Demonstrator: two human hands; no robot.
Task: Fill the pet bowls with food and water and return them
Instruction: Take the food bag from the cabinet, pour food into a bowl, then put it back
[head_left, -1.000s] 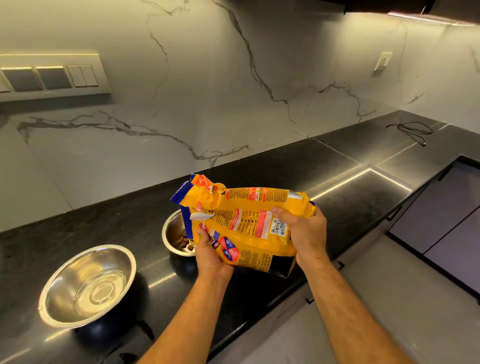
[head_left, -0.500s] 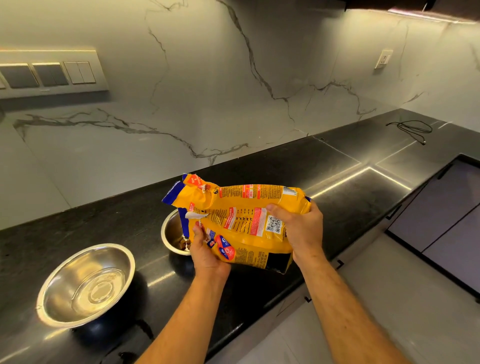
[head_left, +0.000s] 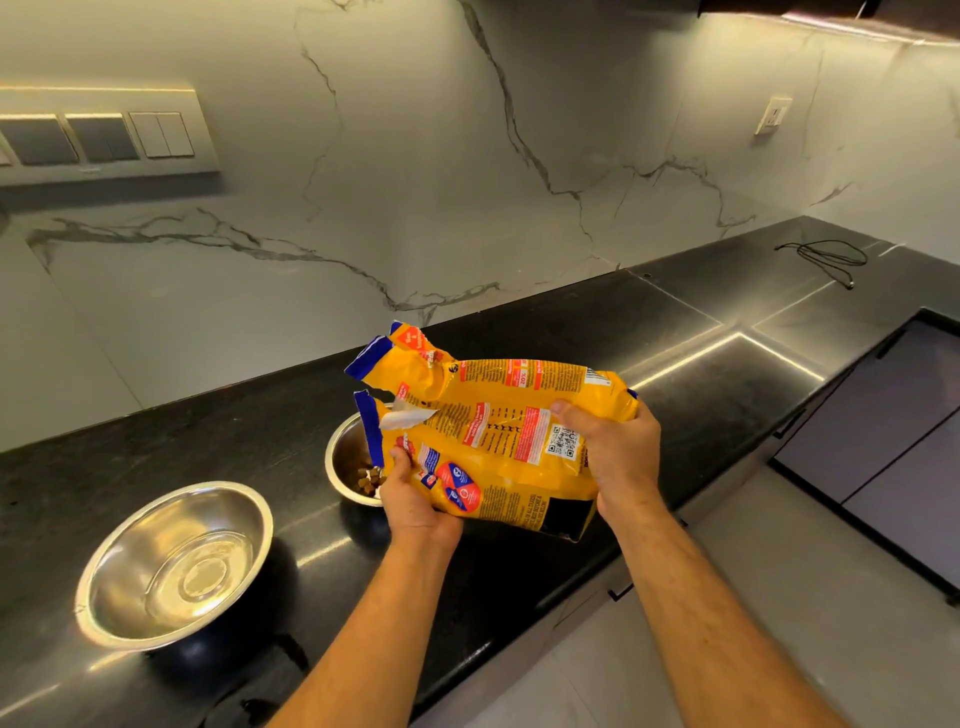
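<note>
head view: both hands hold a yellow food bag (head_left: 498, 441) tipped on its side at the centre, the left hand (head_left: 415, 499) gripping its lower edge near the torn mouth, the right hand (head_left: 613, 457) curled over its base end. the mouth hangs over a steel bowl (head_left: 345, 457) holding brown kibble (head_left: 370, 478) on the black counter (head_left: 675, 332); a second steel bowl (head_left: 174, 564), with no kibble in it, sits at 8 o'clock from it

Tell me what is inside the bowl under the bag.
A few brown kibble pieces lie in the bowl. The bag and left hand cover its right side, so the full amount stays hidden.
</note>
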